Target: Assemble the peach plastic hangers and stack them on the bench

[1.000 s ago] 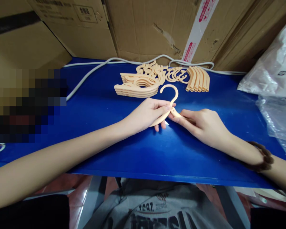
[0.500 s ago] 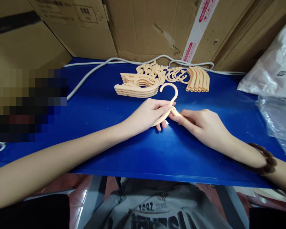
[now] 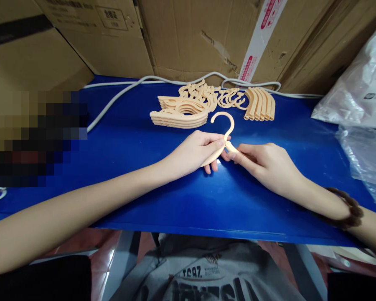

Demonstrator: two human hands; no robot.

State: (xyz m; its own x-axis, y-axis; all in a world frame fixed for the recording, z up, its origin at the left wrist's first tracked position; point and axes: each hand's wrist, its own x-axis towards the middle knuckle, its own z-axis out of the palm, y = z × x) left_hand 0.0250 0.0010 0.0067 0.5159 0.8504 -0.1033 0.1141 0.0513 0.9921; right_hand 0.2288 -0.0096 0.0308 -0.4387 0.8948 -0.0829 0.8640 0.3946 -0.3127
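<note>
Over the middle of the blue table, my left hand [image 3: 198,151] is closed on a cream plastic hanger piece [image 3: 213,157], an arm with its curved hook [image 3: 231,121] standing up. My right hand [image 3: 263,163] pinches a second hanger arm [image 3: 230,146], whose end meets the base of the hook. Most of that second arm is hidden by my fingers. Whether the two pieces are joined I cannot tell. Behind my hands lie a stack of cream hanger arms [image 3: 179,120], a heap of loose hooks [image 3: 203,93] and a row of straighter arms [image 3: 260,104].
A white cable [image 3: 125,91] runs along the back of the blue table [image 3: 188,209]. Cardboard boxes [image 3: 191,37] wall off the rear and left. Clear plastic bags [image 3: 360,92] lie at the right. The table's front edge is close to my body.
Both hands stay almost in place. The second arm's end has turned slightly against the hook's base, and the hole seen in it before no longer shows.
</note>
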